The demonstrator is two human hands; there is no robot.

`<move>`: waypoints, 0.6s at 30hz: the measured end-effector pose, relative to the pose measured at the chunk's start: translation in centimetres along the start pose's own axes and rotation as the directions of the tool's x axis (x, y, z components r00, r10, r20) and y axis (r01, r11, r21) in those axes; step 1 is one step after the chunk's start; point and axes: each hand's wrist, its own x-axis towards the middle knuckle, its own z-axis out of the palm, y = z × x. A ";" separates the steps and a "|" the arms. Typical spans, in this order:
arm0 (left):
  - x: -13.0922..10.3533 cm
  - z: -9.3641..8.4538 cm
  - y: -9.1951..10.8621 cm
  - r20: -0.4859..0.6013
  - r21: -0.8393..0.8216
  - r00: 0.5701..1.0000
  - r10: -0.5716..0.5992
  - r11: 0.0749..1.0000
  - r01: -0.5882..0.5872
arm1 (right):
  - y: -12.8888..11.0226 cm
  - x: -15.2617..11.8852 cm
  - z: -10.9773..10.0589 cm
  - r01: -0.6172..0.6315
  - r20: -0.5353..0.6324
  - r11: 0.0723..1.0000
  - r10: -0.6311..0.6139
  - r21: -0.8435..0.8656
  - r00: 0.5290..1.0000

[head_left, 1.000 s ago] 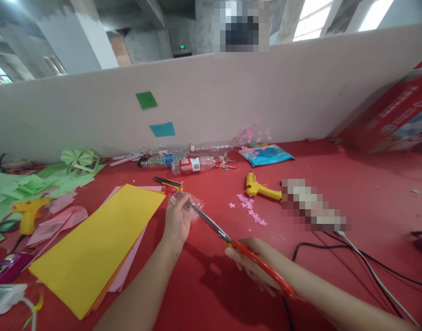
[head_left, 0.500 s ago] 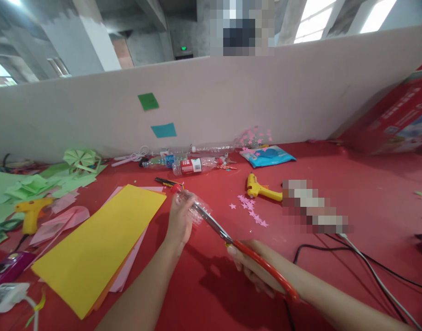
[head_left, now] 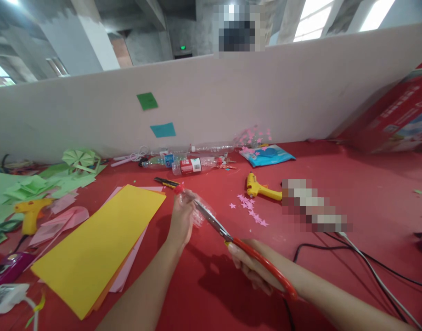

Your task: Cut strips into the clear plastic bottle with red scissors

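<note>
My left hand [head_left: 183, 218] is closed around a clear piece of plastic bottle [head_left: 199, 216] with a red cap, held above the red table [head_left: 197, 303]. In my right hand [head_left: 250, 266] is a pair of scissors [head_left: 259, 259] with red handles. Their metal blades point up and left, lying across the clear plastic close to my left fingers. How far the blades are parted I cannot tell. Left of my left hand lies a stack of paper with a yellow sheet [head_left: 104, 243] on top. Behind the hands is a black and yellow cutter [head_left: 165, 182].
Several plastic bottles [head_left: 190, 165] lie along the white partition [head_left: 211, 101], beside a blue packet [head_left: 268, 156]. Pink paper stars [head_left: 252, 209] and a yellow glue gun [head_left: 262, 189] sit to the right. Cables [head_left: 334, 248] cross the right side. Green paper [head_left: 28, 186] and another glue gun [head_left: 31, 214] lie left.
The bottle piece and my left hand have shifted slightly right. The scissors remain against the plastic, with my right hand in nearly the same place.
</note>
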 end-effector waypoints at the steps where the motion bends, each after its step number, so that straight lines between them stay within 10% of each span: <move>1: -0.1 0.0 -0.1 0.016 0.002 1.000 -0.002 1.000 0.002 | 0.0 0.0 0.0 -0.009 0.007 1.000 0.009 -0.002 1.000; 18: -0.2 0.1 0.0 0.032 -0.004 0.999 0.004 1.000 -0.004 | -0.4 0.1 0.2 -0.037 -0.035 0.999 0.036 -0.031 0.999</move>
